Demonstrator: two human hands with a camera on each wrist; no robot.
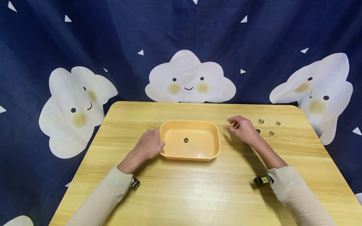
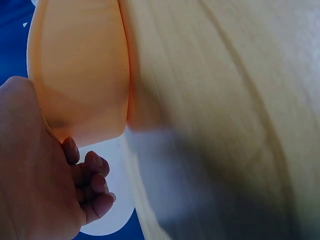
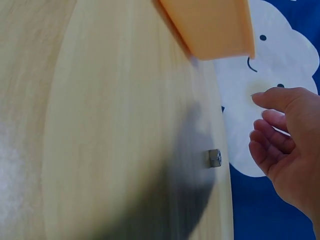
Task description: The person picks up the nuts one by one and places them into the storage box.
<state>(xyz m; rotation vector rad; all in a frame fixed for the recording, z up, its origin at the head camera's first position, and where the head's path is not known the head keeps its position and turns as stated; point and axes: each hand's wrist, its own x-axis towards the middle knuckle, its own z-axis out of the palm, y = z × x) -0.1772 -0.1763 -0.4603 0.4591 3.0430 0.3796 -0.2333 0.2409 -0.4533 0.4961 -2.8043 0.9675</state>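
Orange tray (image 1: 189, 157): nut (image 1: 185, 140) inside could slide if left hand (image 1: 149, 143), gripping the tray, tugs; right hand (image 1: 242, 128) alongside, loose, apparently empty.

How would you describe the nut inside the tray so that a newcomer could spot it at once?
On the wooden table, find the orange tray, its left end gripped by the left hand. The dark nut lies near the middle of its floor. It is the only one inside; four other nuts lie on the table near the right hand.
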